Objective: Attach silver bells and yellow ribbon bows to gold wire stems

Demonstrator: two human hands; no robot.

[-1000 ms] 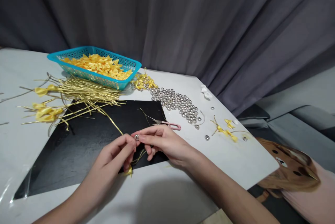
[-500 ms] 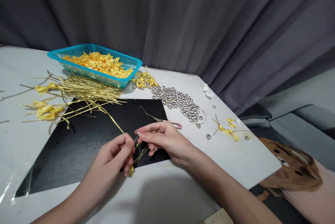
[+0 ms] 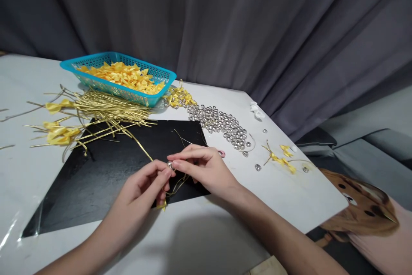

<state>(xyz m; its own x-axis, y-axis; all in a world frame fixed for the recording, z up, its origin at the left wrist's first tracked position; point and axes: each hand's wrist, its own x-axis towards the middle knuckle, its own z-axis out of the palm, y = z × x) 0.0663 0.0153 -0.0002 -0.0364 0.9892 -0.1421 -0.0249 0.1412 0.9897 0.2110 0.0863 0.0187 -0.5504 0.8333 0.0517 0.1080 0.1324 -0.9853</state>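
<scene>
A small silver bead [image 3: 170, 164] sits pinched between the fingertips of both hands, above the black mat [image 3: 96, 176]. My left hand [image 3: 146, 185] is closed on the bead's left side, and a yellow ribbon piece [image 3: 163, 205] hangs under its fingers. From the right, my right hand [image 3: 204, 165] holds the bead with thumb and forefinger. Thin golden cord [image 3: 177, 187] loops below the hands. Pink-handled scissors [image 3: 221, 153] lie mostly hidden behind my right hand.
A blue basket [image 3: 116, 90] of yellow bows stands at the back left, with golden wires [image 3: 112, 107] before it. Silver beads [image 3: 222, 125] are spread behind my right hand. Bows on wires [image 3: 280, 160] lie at the right. A plush toy [image 3: 360, 202] is beyond the table edge.
My hands have come together at the bead, and the gap with the thin strand between them has closed. My right hand now covers more of the scissors.
</scene>
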